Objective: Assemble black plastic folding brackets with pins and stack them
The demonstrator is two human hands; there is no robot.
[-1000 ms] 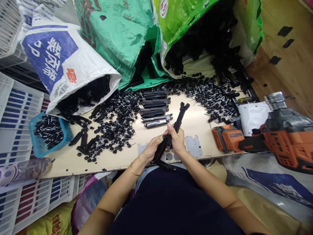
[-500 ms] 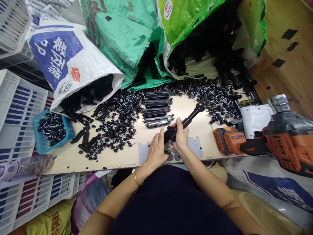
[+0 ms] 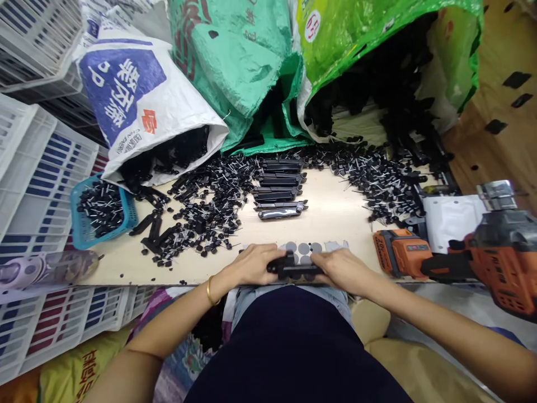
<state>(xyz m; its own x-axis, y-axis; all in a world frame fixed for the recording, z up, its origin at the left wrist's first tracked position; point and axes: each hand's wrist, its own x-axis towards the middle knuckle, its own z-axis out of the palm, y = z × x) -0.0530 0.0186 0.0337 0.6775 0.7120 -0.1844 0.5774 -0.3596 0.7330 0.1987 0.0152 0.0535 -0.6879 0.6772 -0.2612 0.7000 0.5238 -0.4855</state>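
Low at the table's front edge, a black jointed plastic bracket (image 3: 298, 270) lies crosswise between my hands. My left hand (image 3: 255, 263) is closed round its left end. The fingers of my right hand (image 3: 338, 268) grip the right end, with their tips partly hidden. Under the bracket, grey round pads (image 3: 304, 248) show on a sheet on the table. Farther back, several similar folded black brackets (image 3: 279, 195) lie in a stacked row.
Piles of black-headed screws (image 3: 210, 201) spread left, with more screws (image 3: 377, 179) to the right. A blue basket (image 3: 130, 210) holds more. Sacks of black parts, one white (image 3: 176, 106), one green (image 3: 243, 73), stand behind. An orange battery (image 3: 400, 252) and power drill (image 3: 499, 263) lie right.
The bracket was long and slanted up to the right; now it looks shorter and lies level nearer my body. My right hand has moved down and right, my left slightly left.
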